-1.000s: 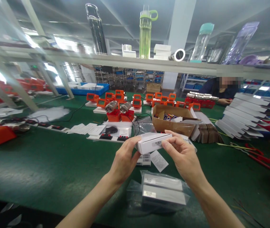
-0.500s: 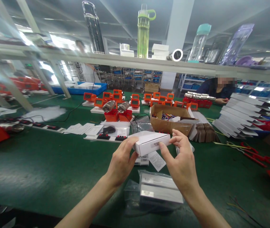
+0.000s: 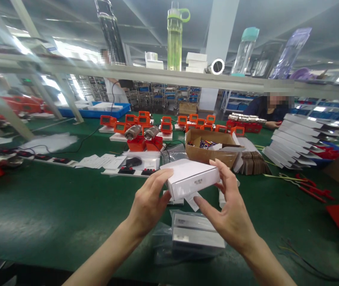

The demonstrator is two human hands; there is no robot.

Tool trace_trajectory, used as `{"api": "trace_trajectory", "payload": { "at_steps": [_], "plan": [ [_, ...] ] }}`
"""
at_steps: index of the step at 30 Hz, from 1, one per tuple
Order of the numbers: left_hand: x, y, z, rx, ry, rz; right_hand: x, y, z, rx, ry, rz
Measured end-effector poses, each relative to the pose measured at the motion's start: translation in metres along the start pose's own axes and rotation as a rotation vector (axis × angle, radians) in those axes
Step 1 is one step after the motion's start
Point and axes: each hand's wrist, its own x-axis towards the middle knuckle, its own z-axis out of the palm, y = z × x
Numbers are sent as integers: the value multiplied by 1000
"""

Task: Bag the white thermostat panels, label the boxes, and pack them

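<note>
A closed white cardboard box point(image 3: 191, 174) is held above the table, slightly tilted, its barcode label facing me. My left hand point(image 3: 150, 198) grips its left end, fingers on top and thumb beneath the front corner. At the right end, the fingers of my right hand point(image 3: 229, 202) touch the box, while its thumb is spread away below the front edge. Beneath the box lies a printed paper slip point(image 3: 192, 201), partly hidden. Closer to me, white boxes point(image 3: 197, 235) lie in a clear plastic bag.
Behind the box stands an open brown carton point(image 3: 212, 149) holding small colourful items. Several orange-framed devices point(image 3: 132, 119) line the back. Stacked white cardboard sheets point(image 3: 291, 143) are at right, near a seated person point(image 3: 272, 109). A shelf point(image 3: 145, 73) with bottles crosses above.
My right thumb has come off the barcode label and dropped below the box. The right fingers have moved onto the box's right end. The view has shifted slightly.
</note>
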Motion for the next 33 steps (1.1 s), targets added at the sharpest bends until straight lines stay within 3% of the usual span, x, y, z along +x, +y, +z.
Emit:
{"api": "trace_trajectory", "payload": {
  "at_steps": [4,9,13,23,33],
  "plan": [
    [4,1,-16,26,78,-27,0,9,-15,8,-30,-29],
    [-2,-4,-29,60,133,-117,-6,38,-31,-181,-561,24],
    [-9,-6,-28,40,115,-135,-10,50,-31,-259,-769,100],
    [-14,-14,-24,-8,71,-149,-4,52,-22,-469,-898,156],
    [-19,-19,-24,-10,51,-145,8,54,-13,-572,-992,317]
  ]
}}
